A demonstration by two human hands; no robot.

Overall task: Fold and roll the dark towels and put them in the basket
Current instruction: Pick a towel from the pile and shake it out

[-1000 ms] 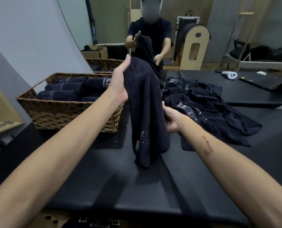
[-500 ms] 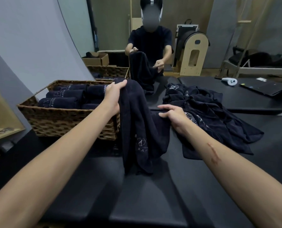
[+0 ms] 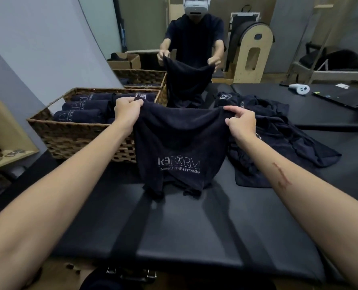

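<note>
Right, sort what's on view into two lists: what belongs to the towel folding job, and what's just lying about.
Belongs to the job:
- held towel, pinched at its top corners by the left hand and the right hand
- towel pile on the black table
- near basket with rolled towels

Lying about:
- white controller
- laptop
- cardboard box
- wooden barrel

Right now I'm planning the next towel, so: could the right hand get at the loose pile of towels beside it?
Probably yes, once it lets go. The right hand is pinching a corner of the spread towel, but the loose pile lies just beyond it on the black table, nothing between.
</note>
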